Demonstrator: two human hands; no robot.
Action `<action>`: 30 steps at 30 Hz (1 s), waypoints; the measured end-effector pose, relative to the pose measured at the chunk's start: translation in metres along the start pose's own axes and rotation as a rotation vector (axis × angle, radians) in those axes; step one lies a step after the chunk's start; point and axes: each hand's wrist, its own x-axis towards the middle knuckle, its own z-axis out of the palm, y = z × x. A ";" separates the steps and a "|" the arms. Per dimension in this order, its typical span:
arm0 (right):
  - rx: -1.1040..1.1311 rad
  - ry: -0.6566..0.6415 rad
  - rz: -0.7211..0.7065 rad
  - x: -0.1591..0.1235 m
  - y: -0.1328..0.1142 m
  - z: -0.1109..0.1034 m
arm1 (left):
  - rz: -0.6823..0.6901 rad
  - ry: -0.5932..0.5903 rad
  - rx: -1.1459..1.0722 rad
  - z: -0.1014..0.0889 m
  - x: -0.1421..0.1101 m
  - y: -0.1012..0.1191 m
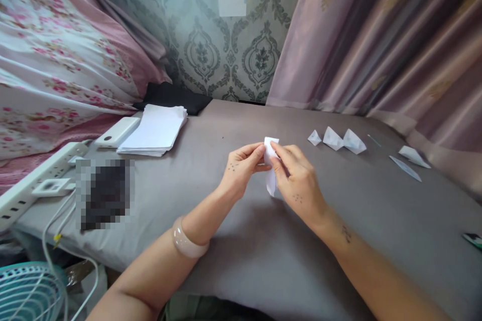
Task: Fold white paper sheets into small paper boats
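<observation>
A narrow white strip of folded paper is held upright above the grey table cover, its lower end hanging down. My left hand pinches its left edge near the top between thumb and fingers. On the other side, my right hand grips the same paper with thumb and index finger. Fingers cover the middle of the strip, so its folds there are hidden. Several small folded paper pieces stand to the right, beyond my right hand.
A stack of white paper lies back left, beside a white box and a black cloth-like item. A power strip with cables runs along the left edge. Flat paper pieces lie far right. A fan stands lower left.
</observation>
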 end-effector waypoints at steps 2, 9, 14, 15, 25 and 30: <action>-0.049 0.013 -0.003 0.000 -0.004 0.001 | 0.010 -0.003 -0.007 0.000 0.001 0.000; 0.042 0.022 0.028 0.002 -0.003 0.005 | 0.029 0.003 -0.010 -0.001 0.002 -0.003; 0.090 0.019 0.028 0.003 0.000 0.007 | 0.027 -0.010 -0.007 -0.001 0.002 -0.003; 0.100 0.019 0.031 0.003 -0.001 0.006 | 0.025 -0.009 -0.006 -0.001 0.002 -0.003; 0.239 0.070 0.168 0.010 -0.008 0.005 | 0.004 -0.017 0.023 0.001 -0.003 0.000; 0.289 0.063 0.259 0.011 -0.007 0.003 | -0.011 0.009 0.027 0.003 -0.004 0.000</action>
